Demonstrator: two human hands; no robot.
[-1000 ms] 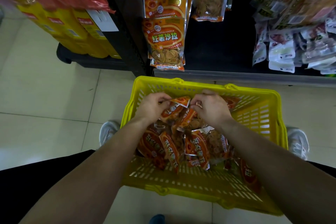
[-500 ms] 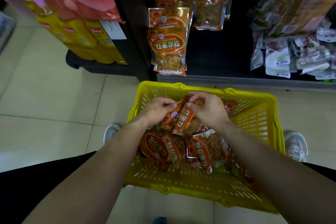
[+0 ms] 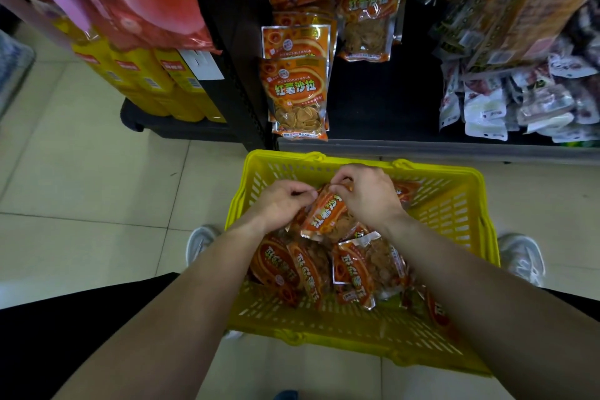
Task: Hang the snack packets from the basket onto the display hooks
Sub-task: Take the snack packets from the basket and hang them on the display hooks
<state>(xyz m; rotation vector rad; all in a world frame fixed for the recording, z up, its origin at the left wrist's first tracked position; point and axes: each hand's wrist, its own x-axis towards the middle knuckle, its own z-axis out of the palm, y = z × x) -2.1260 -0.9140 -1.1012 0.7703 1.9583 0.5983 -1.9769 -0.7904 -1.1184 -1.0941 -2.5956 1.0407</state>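
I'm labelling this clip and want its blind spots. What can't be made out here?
Head view:
- Display hooks: hidden behind the hanging packets.
- Left hand grip: its back hides what the fingers hold.
- Lifted packet top edge: covered by the right hand.
- Basket near right corner: hidden by the right forearm.
- White packets: row cut off by the right edge.
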